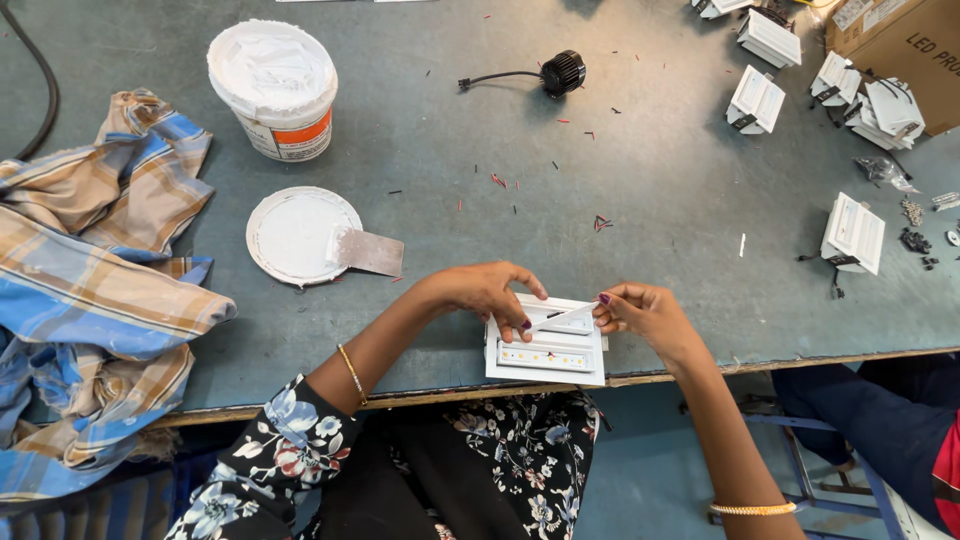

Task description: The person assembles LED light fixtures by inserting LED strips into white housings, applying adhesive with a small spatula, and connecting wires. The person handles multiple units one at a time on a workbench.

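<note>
A white rectangular light fixture (545, 358) with a strip of small yellow diodes lies at the near table edge. My left hand (487, 293) rests on its upper left part, fingers pressing down on it. My right hand (640, 311) pinches the right end of a thin white strip (566, 317) that slants across the fixture's top, with the strip's other end near my left fingertips.
A white tub of paste (274, 90) stands at the back left, its lid (296, 235) with a flat scraper (371, 252) nearer. A plaid cloth (90, 270) covers the left. A black corded part (561, 72), several white fixtures (853, 234) and a cardboard box (905, 40) lie at right.
</note>
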